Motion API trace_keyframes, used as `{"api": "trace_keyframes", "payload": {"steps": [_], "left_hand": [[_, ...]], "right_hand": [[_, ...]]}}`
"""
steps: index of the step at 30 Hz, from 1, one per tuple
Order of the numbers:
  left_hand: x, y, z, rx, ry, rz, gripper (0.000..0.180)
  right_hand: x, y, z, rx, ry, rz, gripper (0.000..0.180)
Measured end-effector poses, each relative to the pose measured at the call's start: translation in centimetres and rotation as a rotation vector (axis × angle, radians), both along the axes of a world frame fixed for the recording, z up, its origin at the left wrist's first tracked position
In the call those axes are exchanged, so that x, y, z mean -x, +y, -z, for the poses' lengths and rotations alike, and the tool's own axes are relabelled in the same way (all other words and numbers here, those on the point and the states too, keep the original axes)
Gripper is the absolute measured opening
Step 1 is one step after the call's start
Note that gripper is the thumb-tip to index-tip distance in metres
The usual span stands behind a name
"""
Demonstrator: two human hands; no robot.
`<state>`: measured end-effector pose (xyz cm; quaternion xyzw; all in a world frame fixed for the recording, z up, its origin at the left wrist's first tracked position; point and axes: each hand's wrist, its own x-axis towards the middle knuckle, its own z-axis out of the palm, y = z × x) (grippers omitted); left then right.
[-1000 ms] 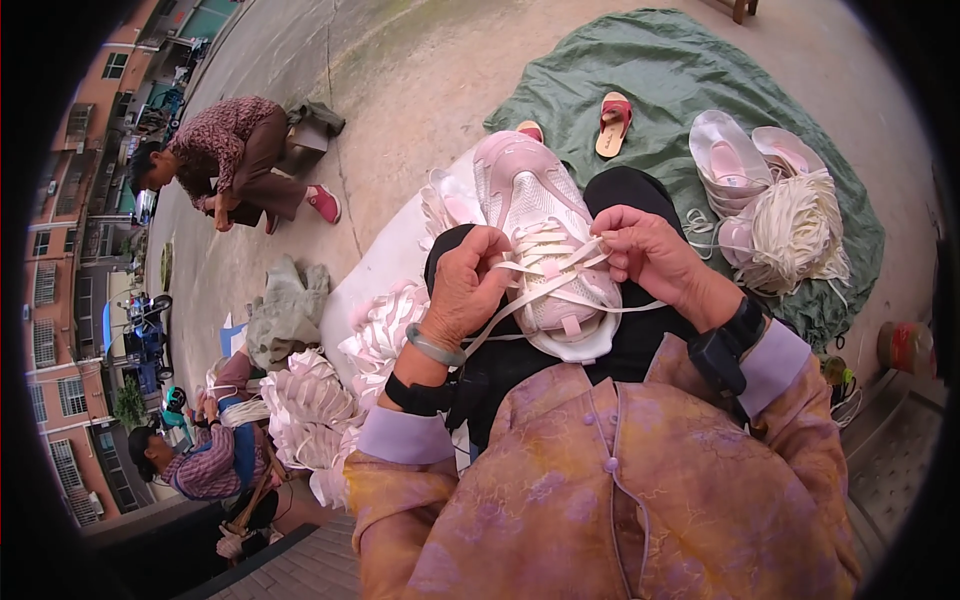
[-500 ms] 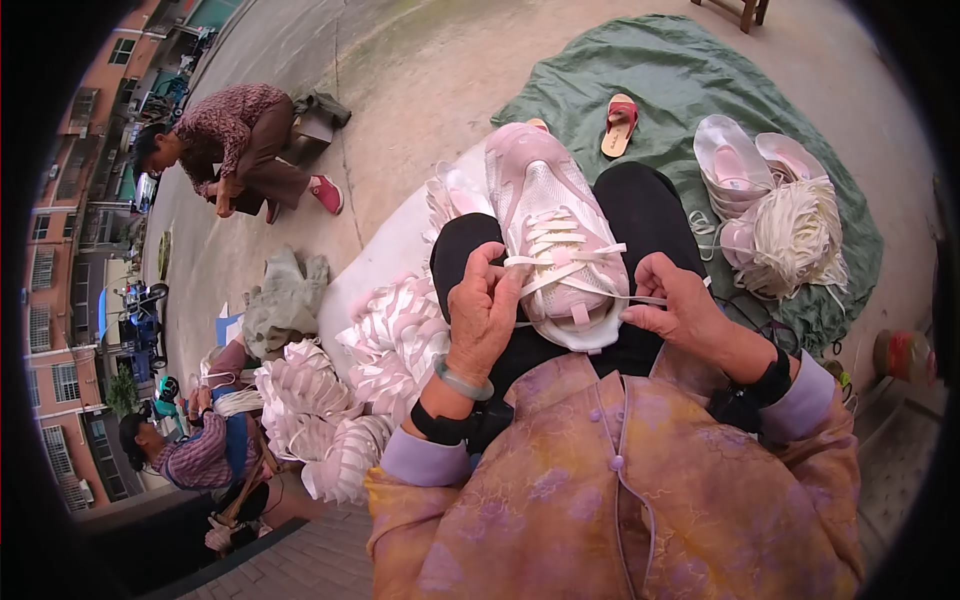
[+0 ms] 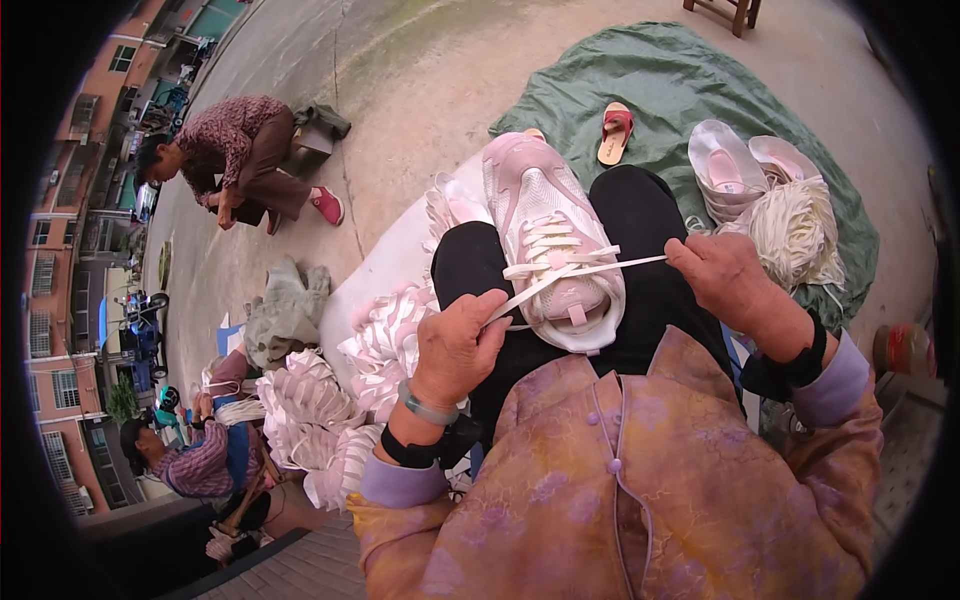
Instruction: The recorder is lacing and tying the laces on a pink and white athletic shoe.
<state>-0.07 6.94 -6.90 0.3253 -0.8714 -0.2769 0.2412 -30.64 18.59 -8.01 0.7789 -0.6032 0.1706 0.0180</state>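
Note:
A pink and white sneaker rests across my black-trousered thighs, its toe pointing away from me and its collar near my body. Cream shoelaces run through its eyelets and cross over the tongue. My left hand, beside the collar, pinches one lace end, drawn toward me and to the left. Out past the shoe's right side, my right hand pinches the other end, and that lace stretches straight and taut.
Stacked pink-white shoe uppers lie at left. On the green tarpaulin are a red slipper, more shoes and a bundle of cream laces. One person sits far left, another lower left.
My hands have moved apart: the left toward me and to the left, the right outward and slightly up. The laces between them now pull tight across the tongue.

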Motion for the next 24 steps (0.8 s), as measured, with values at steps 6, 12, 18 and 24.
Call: {"api": "trace_keyframes", "payload": {"steps": [6,12,18,24], "left_hand": [[-0.4,1.1,-1.5,0.188,-0.278,0.038,0.014],[2.7,1.7,-5.1,-0.451,-0.012,0.364,0.007],[5.8,5.0,-7.2,-0.332,-0.059,0.673,0.011],[8.5,6.8,-5.5,-0.183,-0.132,0.708,0.011]], "right_hand": [[0.1,1.6,2.1,-0.125,-0.199,0.086,0.010],[0.9,1.5,1.4,-0.232,-0.430,0.038,0.010],[-3.5,-3.4,-1.9,-0.079,-0.609,-0.011,0.013],[-7.8,-5.8,-2.2,-0.087,0.055,-0.149,0.024]]}}
